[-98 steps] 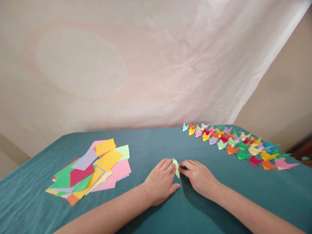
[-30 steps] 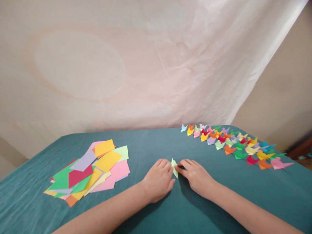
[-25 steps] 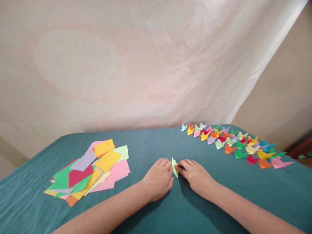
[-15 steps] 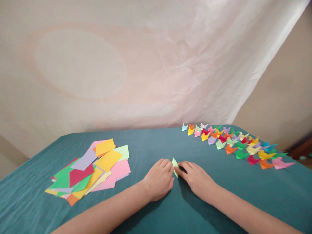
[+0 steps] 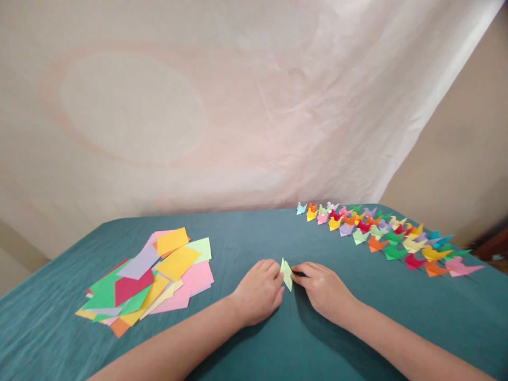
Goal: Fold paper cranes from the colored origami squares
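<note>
A small pale green folded paper (image 5: 287, 274), narrow and pointed at both ends, is between my two hands above the teal cloth. My left hand (image 5: 260, 291) has its fingers closed on the paper's left edge, with the fingertips partly hidden behind the knuckles. On the other side, my right hand (image 5: 320, 286) pinches the paper's right edge between thumb and fingers.
To the left lies a loose pile of coloured paper sheets (image 5: 133, 288). Several rows of small folded paper birds (image 5: 375, 243) stand at the right. The teal cloth (image 5: 242, 227) covers the table, and a pale sheet (image 5: 246, 106) hangs behind it.
My right thumb has drawn back to the paper's right edge, and more of the paper's face shows. My left hand has hardly moved. The view has shifted slightly.
</note>
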`<state>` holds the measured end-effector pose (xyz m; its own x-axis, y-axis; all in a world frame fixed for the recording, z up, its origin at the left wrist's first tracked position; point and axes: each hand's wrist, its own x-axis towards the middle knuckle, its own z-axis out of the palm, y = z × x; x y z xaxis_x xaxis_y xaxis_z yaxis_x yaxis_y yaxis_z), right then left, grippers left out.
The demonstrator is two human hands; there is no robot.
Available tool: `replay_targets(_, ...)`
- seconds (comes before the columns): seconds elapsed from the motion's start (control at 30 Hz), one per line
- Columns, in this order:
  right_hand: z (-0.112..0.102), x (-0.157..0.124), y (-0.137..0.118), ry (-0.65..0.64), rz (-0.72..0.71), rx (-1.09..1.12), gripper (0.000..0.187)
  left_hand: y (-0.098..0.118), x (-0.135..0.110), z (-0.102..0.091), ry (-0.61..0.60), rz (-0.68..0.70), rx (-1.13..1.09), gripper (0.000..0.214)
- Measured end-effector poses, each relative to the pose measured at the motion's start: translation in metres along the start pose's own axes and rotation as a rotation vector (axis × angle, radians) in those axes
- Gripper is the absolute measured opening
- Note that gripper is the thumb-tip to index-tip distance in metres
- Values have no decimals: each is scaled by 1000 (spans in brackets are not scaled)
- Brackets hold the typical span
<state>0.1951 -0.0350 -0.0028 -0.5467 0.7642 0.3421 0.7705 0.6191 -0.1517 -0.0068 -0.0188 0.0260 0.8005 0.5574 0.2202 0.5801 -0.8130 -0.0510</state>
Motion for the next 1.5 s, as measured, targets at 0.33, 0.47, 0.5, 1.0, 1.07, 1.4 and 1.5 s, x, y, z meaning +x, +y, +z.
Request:
replay_targets(0.33, 9, 13, 1, 167, 292, 202, 9, -19, -1, 16, 97, -102, -335, 24)
replay_targets(0.47, 14, 16, 0, 156, 333, 189, 12, -20, 0, 18, 113, -130, -405, 20)
replay_targets(0.5, 16, 16, 0, 155, 345, 197, 12, -20, 0, 19, 122, -143, -424, 19)
replay_targets(1.0, 5, 14, -18, 147, 352, 731, 9, -24, 5, 25, 227, -334, -1083, 45)
replay_targets(1.07, 5, 14, -18, 176, 369, 760, 12, -22, 6, 25, 243, -370, -1173, 45)
replay_targets(1.4, 2, 11, -18, 148, 347, 697, 17, -18, 8, 24, 215, -390, -1231, 24)
replay_targets(1.5, 1, 10, -18, 204, 309, 641, 13, -16, 6, 20, 217, -367, -1091, 17)
